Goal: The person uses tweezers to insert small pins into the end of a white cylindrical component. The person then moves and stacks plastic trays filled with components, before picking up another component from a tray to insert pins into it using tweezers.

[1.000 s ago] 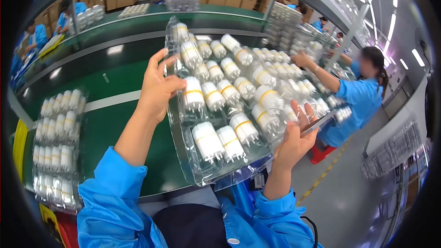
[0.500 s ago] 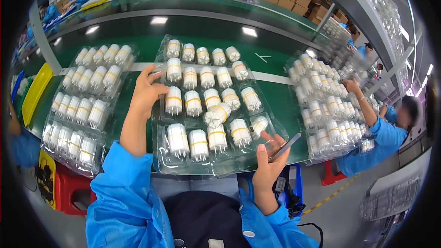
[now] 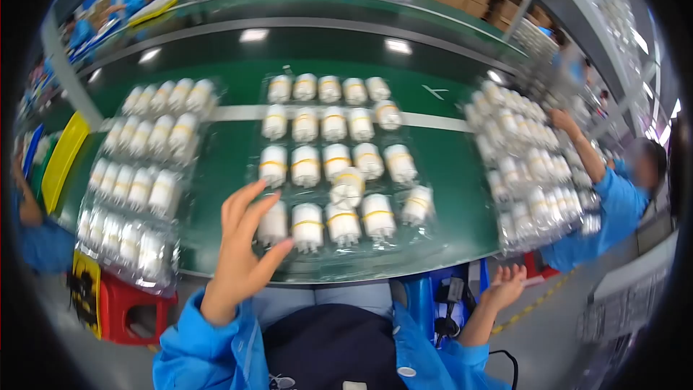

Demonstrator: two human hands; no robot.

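Where the green worktop begins on the left, a clear left-hand tray sits with its rows of white cylinders, just beside the person's left arm but apart from it. Next along comes the left hand, raised at the near left corner of a middle tray, thumb and fingers well spread with a gap between them. In that gap, as I look, stands the corner cylinder of the nearest row, partly hidden by the fingers; whether skin meets plastic there I cannot tell. Its long axis seems to run toward the person, much like its neighbours', so the spread fingers and thumb lie over its left side and near end. The rest of the middle tray stretches away rightward and forward from this hand, in four rows.

Further right, a loose cylinder rests tilted on top, between the two nearest rows, out of line with the others. The left hand is the nearer one to it, though apart from it. Beyond the front edge, lower and off to the right, the right hand hangs clear of the tray, fingers loosely bent and parted, nothing visible in it. Last, another person's hand is beside the right-hand tray.
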